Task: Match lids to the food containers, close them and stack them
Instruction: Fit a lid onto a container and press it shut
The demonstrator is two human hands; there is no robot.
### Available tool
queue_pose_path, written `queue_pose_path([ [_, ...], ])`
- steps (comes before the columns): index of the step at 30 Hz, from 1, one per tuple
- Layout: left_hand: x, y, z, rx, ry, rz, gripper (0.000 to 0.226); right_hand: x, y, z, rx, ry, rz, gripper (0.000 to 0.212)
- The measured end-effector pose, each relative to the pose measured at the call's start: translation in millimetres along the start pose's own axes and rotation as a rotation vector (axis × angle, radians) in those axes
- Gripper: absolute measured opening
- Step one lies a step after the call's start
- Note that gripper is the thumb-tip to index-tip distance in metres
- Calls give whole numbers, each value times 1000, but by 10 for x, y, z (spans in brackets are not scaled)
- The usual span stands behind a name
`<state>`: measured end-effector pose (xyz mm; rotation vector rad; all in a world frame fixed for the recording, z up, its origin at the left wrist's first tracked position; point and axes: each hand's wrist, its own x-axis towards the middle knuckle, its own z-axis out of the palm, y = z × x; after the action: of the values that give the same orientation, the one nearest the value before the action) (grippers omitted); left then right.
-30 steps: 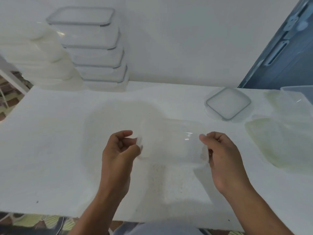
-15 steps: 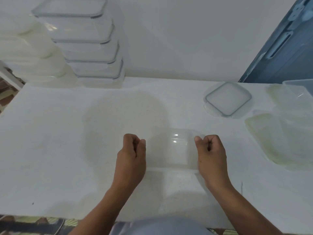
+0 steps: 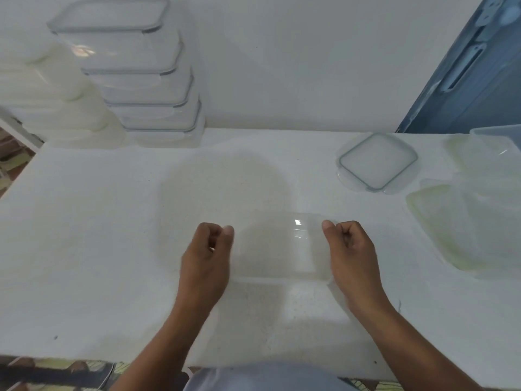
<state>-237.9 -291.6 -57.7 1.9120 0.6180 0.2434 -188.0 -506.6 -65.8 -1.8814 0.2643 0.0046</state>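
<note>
Head view: A stack of closed clear containers (image 3: 135, 80) is standing at the tabletop's (image 3: 98, 235) back left corner, with a stack of milky white tubs (image 3: 50, 94) just beside it. At the right, a square grey-rimmed lid (image 3: 377, 162) is lying flat near a cluster of yellow-tinted lids and tubs (image 3: 456, 227). At front centre, a clear container (image 3: 282, 249) is sitting on the tabletop, with nothing lying across the way to it. The left hand (image 3: 208, 258) and right hand (image 3: 352, 255), fingers tightly curled, are gripping its opposite sides.
</note>
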Motion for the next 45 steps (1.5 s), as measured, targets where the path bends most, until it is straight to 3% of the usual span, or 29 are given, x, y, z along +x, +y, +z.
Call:
queue_pose_path([
  [2,106,81,-150,-163,114,-64,34,71,-54,-117,-1,22,-23,39],
  [5,221,384,-386,-423,165,-102,25,294,-205,-381,-13,77,-91,31],
  [7,226,607,-408,-550,56,-126,21,503,-341,-562,-57,58,-145,25],
  [10,154,902,-136,-759,-225,-254,19,861,-566,-825,-235,-125,-172,17],
  [13,6,1118,329,-880,-439,-402,31,1266,-750,-1060,-398,-267,-177,8],
  [16,-108,1264,817,-940,-536,-527,51,1683,-847,-1230,-467,-315,-200,7],
  [19,-116,1355,1218,-949,-544,-613,56,2063,-869,-1322,-559,-337,-183,7],
  [23,-58,1419,1620,-930,-466,-666,57,2488,-820,-1398,-739,-348,-163,23],
  [29,21,1499,2016,-881,-272,-696,61,2807,-780,-1381,-1082,-470,-100,68],
  [39,183,1579,2313,-846,-226,-697,62,3046,-570,-1314,-1069,-532,54,66],
  [42,225,1519,2288,-882,-199,-740,50,3112,-545,-1354,-902,-482,113,62],
  [45,235,1485,2278,-967,-219,-741,27,3177,-480,-1342,-608,-437,186,37],
])
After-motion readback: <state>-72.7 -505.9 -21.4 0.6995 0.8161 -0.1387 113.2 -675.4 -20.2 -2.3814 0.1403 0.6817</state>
